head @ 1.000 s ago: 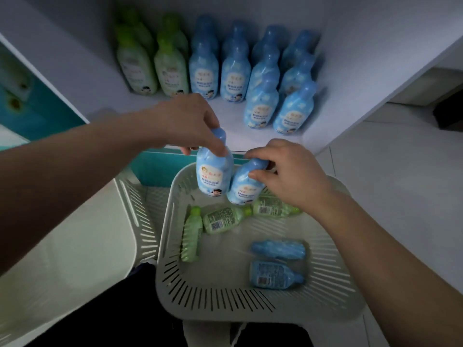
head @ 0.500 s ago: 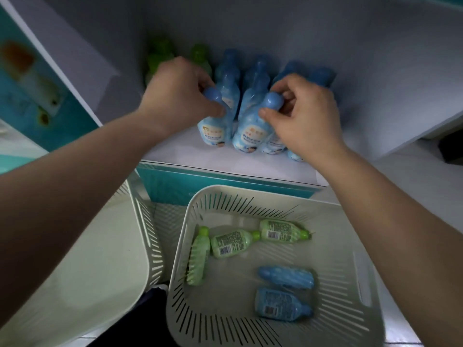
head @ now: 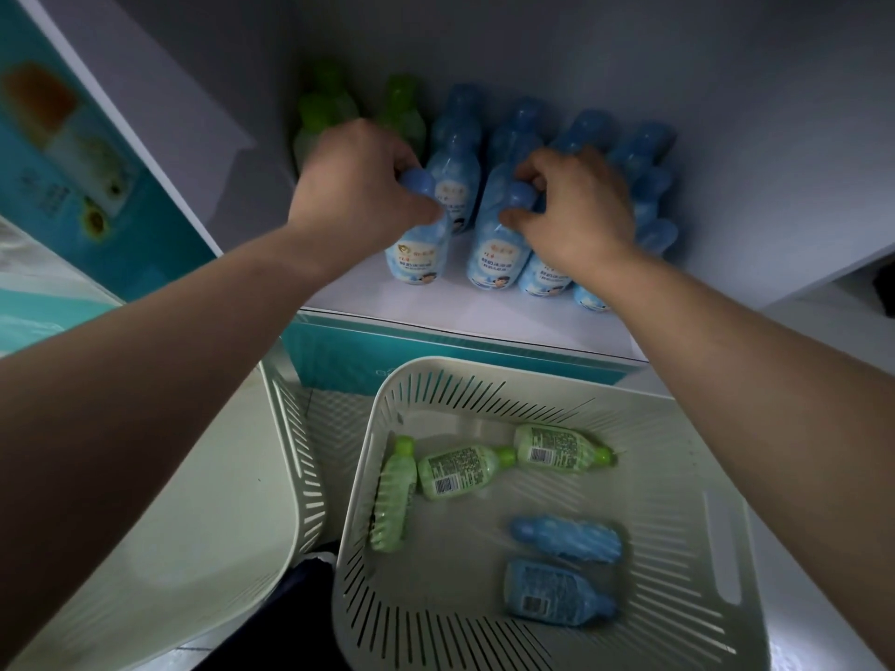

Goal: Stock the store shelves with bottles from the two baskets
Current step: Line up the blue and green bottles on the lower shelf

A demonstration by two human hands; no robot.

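My left hand grips the cap of a blue bottle standing at the front of the white shelf. Beside it, my right hand holds the top of a second blue bottle, also upright on the shelf. Behind them stand several blue bottles in rows and green bottles at the back left. Below, the white slotted basket holds three green bottles and two blue bottles lying flat.
A second white basket sits to the left, its inside mostly hidden by my left arm. A teal panel runs under the shelf edge. A teal poster wall stands at the left. Pale floor shows at the far right.
Both hands lifted a blue bottle each out of the basket up to the shelf, and the bottles now stand on its front beside the blue rows.
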